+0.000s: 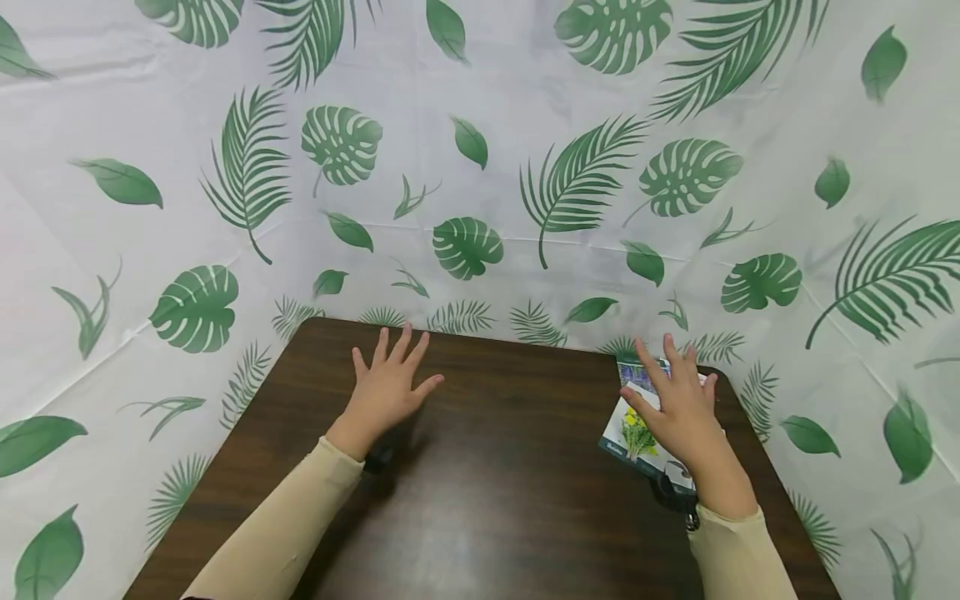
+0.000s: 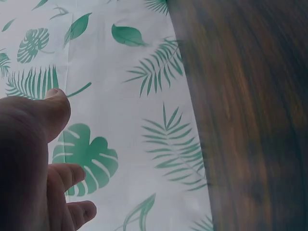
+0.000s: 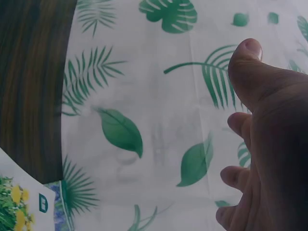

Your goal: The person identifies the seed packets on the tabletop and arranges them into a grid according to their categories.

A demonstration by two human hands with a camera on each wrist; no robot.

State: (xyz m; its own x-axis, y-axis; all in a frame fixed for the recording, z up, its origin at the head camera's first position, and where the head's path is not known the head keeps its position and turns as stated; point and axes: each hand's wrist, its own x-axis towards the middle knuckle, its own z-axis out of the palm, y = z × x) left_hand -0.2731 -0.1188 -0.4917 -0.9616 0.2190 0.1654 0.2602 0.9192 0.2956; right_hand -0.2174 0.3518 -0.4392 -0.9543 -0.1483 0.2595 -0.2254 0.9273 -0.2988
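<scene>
Over the left part of the dark wooden table, my left hand (image 1: 386,387) is held with its fingers spread and nothing in it. My right hand (image 1: 684,412), fingers also spread, hovers above the table's right side and holds nothing. Below it in the head view lie overlapping seed packets: a white one (image 1: 636,427) with a picture of yellow flowers and green stems, and one with purple flowers (image 1: 633,374) partly behind it. The right hand hides part of them. In the right wrist view, a corner of the yellow-flower packet (image 3: 36,192) shows at the lower left.
The dark brown table (image 1: 510,467) has rounded far corners. A white cloth (image 1: 495,100) printed with green leaves hangs behind it and along both sides, close to its edges. A dark wrist device (image 1: 671,493) sits on the right wrist.
</scene>
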